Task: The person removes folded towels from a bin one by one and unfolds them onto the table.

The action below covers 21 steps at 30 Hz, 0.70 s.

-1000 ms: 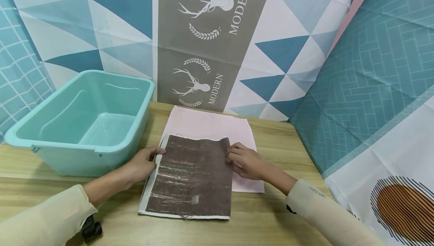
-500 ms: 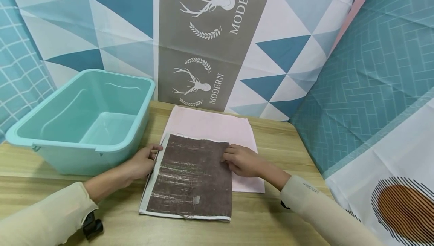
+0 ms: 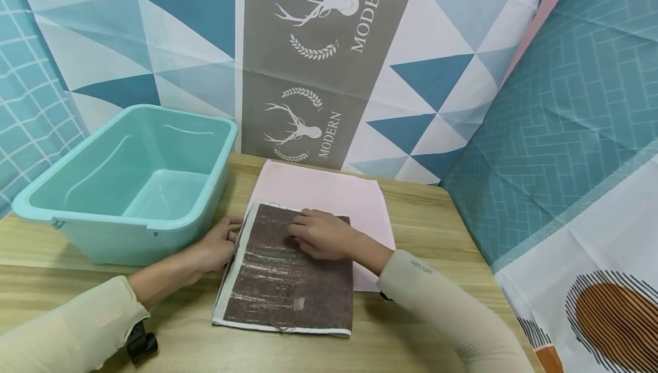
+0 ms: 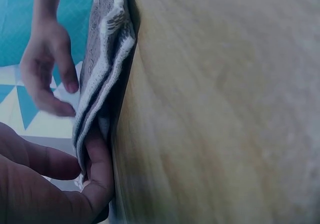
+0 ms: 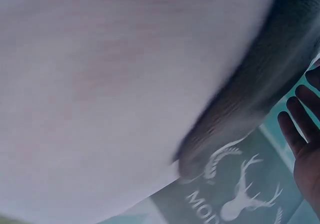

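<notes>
A folded brown cloth [image 3: 303,287] with white edges and pale worn streaks lies on the table, its far part over a pink cloth [image 3: 319,181]. My left hand [image 3: 213,247] is at its left edge. In the left wrist view, the layered edge [image 4: 97,88] runs between that hand's thumb [image 4: 57,164] and a finger [image 4: 100,164] tucked on the underside. My right hand [image 3: 321,236] is over the brown cloth's upper middle, fingers loosely bent and gripping nothing. In the right wrist view its fingers [image 5: 296,121] appear at the right edge, beside the cloth's dark side.
To the left stands a teal plastic tub [image 3: 192,213], close to my left forearm. The wooden table [image 3: 432,219] ends at a patterned hanging [image 3: 308,76] behind and at a tiled-print sheet [image 3: 555,121] on the right.
My right hand has let go of the brown cloth's right edge and moved left across its top. That edge now lies flatter. My left hand stays at the left edge.
</notes>
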### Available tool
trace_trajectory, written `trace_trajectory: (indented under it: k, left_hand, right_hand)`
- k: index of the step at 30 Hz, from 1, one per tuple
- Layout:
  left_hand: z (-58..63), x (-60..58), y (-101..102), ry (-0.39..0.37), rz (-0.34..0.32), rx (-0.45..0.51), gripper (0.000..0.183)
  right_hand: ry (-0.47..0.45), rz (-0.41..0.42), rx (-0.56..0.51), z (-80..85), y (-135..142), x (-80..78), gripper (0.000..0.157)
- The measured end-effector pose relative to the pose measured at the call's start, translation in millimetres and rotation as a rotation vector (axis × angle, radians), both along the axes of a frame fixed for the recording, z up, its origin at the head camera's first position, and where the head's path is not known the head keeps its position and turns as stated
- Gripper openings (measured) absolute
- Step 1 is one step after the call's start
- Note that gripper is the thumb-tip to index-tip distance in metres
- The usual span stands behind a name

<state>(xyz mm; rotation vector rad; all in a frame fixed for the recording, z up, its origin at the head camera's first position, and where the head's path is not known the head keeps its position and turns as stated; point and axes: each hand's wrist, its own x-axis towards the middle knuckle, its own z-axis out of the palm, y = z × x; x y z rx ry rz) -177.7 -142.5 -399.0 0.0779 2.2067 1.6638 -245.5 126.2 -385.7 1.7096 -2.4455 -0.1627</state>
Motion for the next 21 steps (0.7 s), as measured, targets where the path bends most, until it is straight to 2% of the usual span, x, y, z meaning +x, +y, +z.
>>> trace_trajectory:
  k: [6,12,16,21]
  left_hand:
    - [2.3,0.9,1.0,-0.001,0.004,-0.002,0.071]
    - [3.3,0.1,-1.2,-0.007,0.001,0.0,0.071]
    - [2.8,-1.5,-2.8,-0.013,-0.006,-0.019,0.071]
    - [3.8,-1.8,-4.6,-0.035,-0.017,-0.017,0.073]
  right_hand:
    - [0.015,0.019,0.063,0.1,-36.1,0.8,0.033]
    - [-0.007,0.047,0.075,0.8,-65.4,-1.7,0.043]
    - [0.008,0.08,0.078,-0.3,-79.0,-2.2,0.044]
    - [0.027,0.08,0.103,-2.8,-87.8,-1.6,0.043]
